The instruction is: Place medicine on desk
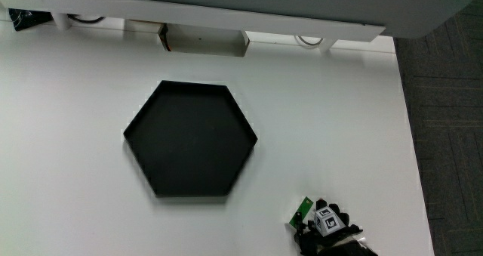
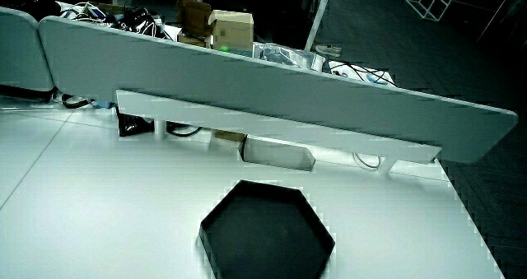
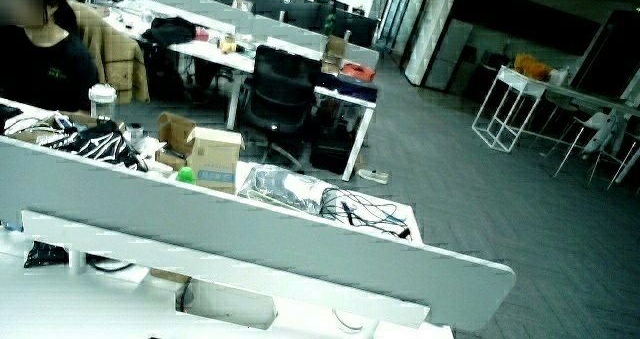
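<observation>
Currently the hand (image 1: 326,227) sits at the bench (image 1: 75,135) edge nearest the person, in the main view only; neither side view shows it. Fingers are curled around a small green packet (image 1: 303,211), presumably the medicine, which sticks out from the hand toward the tray. Whether the packet touches the bench: cannot tell. The patterned cube (image 1: 327,220) is on the back of the glove.

A black hexagonal tray (image 1: 191,138) lies flat, farther from the person than the hand and apart from it; nothing visible in it. It also shows in a side view (image 2: 268,236).

A low grey partition (image 2: 272,98) stands past the tray, boxes and cables visible above it.
</observation>
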